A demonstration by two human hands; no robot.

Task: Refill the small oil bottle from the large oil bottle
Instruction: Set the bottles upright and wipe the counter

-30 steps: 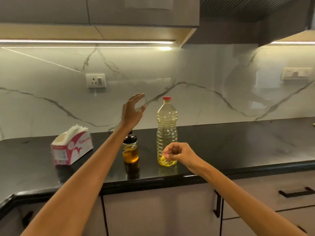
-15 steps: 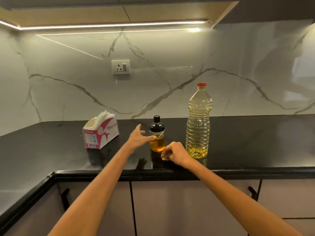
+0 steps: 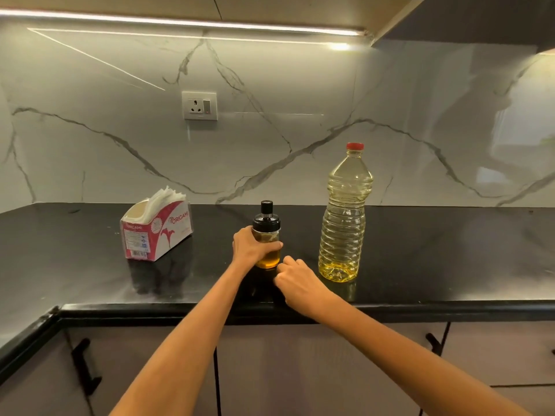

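Left hand (image 3: 250,247) wrapped around the small oil bottle (image 3: 267,235), fingers and thumb curled about its glass body just below the black lid (image 3: 266,220); grip closed on the bottle, thumb tip showing across the front. Small oil bottle upright on the black worktop (image 3: 450,250), amber oil filling roughly its lower part, black knob on top of the lid. Right hand (image 3: 295,277) just beside the base of the small bottle, to its right and nearer the front edge, fingers curled inward into a loose fist; nothing visible inside that grip, though the palm side faces away. Cannot tell whether the knuckles touch the glass or merely sit close.

Large oil bottle (image 3: 344,217) upright to the right of the small one, near but apart from both hands, red cap (image 3: 355,146) on, ribbed clear plastic, only a shallow layer of yellow oil at the bottom. Tissue box (image 3: 156,232) to the left, white and red, open at the top with white sheets sticking up, well apart from the bottles. Marble-patterned backsplash behind, with a wall socket (image 3: 199,106) above the tissue box and small bottle. Light strip (image 3: 180,24) glowing under the upper cabinet. Cabinet doors with black handles (image 3: 85,366) below the worktop edge. Both forearms bare, reaching in from the lower edge.
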